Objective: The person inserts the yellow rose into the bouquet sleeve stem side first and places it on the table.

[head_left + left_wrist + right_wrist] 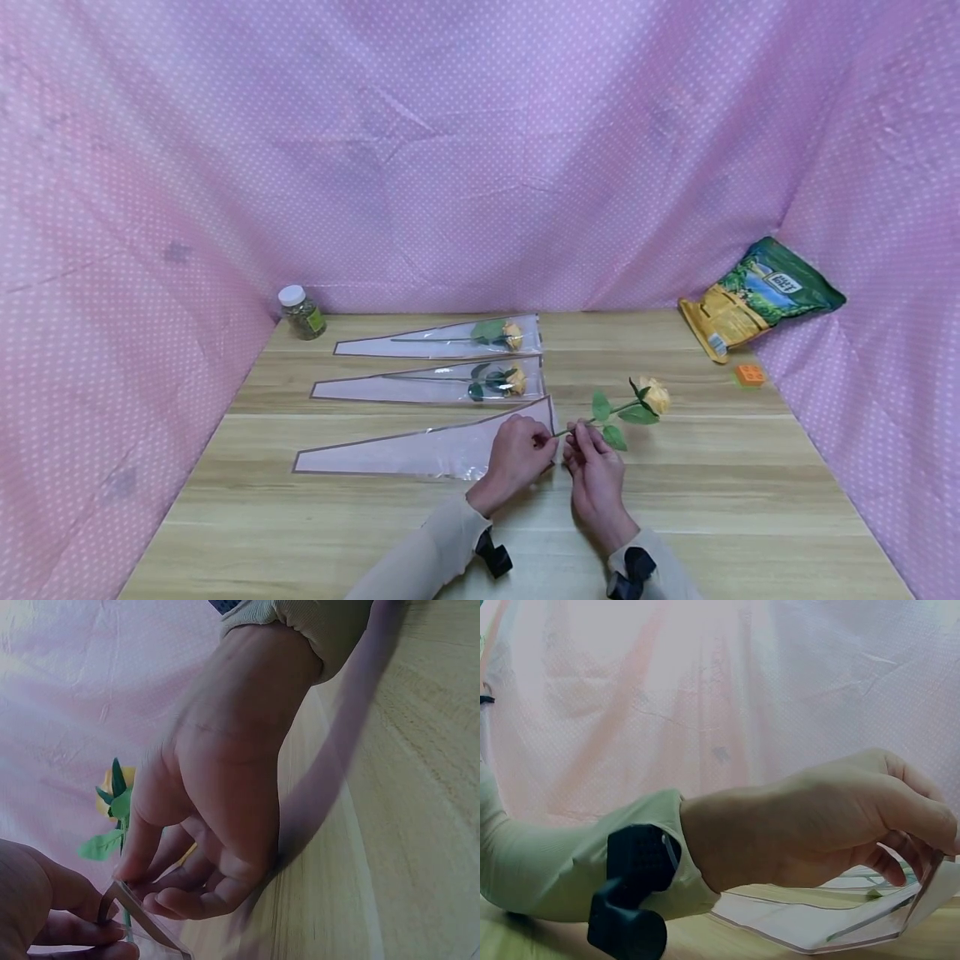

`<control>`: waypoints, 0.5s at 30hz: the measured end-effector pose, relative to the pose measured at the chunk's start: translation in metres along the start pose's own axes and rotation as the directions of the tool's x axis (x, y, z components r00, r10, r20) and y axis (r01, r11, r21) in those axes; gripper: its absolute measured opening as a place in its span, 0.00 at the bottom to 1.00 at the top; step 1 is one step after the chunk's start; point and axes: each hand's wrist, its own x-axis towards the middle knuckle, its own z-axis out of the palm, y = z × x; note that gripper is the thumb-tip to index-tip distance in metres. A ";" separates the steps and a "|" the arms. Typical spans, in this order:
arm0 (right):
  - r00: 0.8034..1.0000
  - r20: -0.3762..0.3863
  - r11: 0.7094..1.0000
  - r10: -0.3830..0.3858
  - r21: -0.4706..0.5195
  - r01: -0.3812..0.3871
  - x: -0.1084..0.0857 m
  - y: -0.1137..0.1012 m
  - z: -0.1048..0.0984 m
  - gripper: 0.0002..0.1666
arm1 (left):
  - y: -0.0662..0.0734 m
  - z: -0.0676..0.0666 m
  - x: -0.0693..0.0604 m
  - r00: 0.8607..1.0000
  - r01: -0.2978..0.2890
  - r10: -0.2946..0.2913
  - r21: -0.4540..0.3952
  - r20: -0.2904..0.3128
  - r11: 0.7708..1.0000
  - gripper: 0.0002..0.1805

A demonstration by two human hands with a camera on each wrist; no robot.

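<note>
An artificial yellow rose (pixel 655 395) with green leaves is held by the stem in my right hand (pixel 596 479), fingertips pinching it. Its stem points left to the open end of a long tapered clear flower sleeve (pixel 397 454) with a dark border. There my left hand (pixel 519 450) pinches the sleeve's edge between thumb and fingers. In the right wrist view, the left hand (pixel 817 817) lifts that edge, and part of a green stem (pixel 870 919) lies inside the sleeve. The left wrist view shows the right hand (pixel 225 772) close beside the sleeve's raised rim (pixel 154 922).
Behind lie two more sleeves, the middle one (pixel 352 389) and the far one (pixel 363 347), each with a yellow rose inside. A white-lidded jar (pixel 303 317) stands back left. At back right are a green-and-yellow bag (pixel 757 292) and an orange-and-green toy block (pixel 750 375).
</note>
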 end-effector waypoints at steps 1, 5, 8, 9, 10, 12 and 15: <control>1.000 0.002 1.000 0.009 0.006 -0.009 0.000 0.000 0.000 0.04 | 0.000 0.000 0.000 1.000 -0.003 0.003 0.003 -0.002 1.000 0.06; 1.000 0.023 1.000 0.005 0.013 -0.005 0.000 0.002 0.000 0.05 | 0.001 0.000 0.000 1.000 -0.017 0.017 0.014 -0.015 1.000 0.06; 0.999 0.037 1.000 -0.018 -0.001 0.018 0.001 0.005 -0.001 0.06 | 0.003 0.000 0.000 0.999 -0.027 0.028 0.024 -0.027 0.999 0.06; 0.999 0.044 1.000 -0.029 -0.011 0.029 0.001 0.006 -0.001 0.06 | 0.003 -0.001 0.000 0.999 -0.030 0.031 0.025 -0.031 0.999 0.06; 0.998 0.046 0.999 -0.039 -0.026 0.040 0.001 0.006 -0.001 0.07 | 0.003 -0.001 0.000 0.999 -0.032 0.033 0.024 -0.034 0.999 0.06; 0.997 0.056 0.996 -0.055 -0.066 0.058 0.002 0.008 -0.001 0.06 | 0.004 -0.001 0.000 0.999 -0.035 0.036 0.022 -0.040 0.999 0.06; 0.995 0.054 0.986 -0.084 -0.140 0.090 0.003 0.011 -0.001 0.05 | 0.005 -0.002 0.000 0.998 -0.048 0.049 0.025 -0.049 0.999 0.06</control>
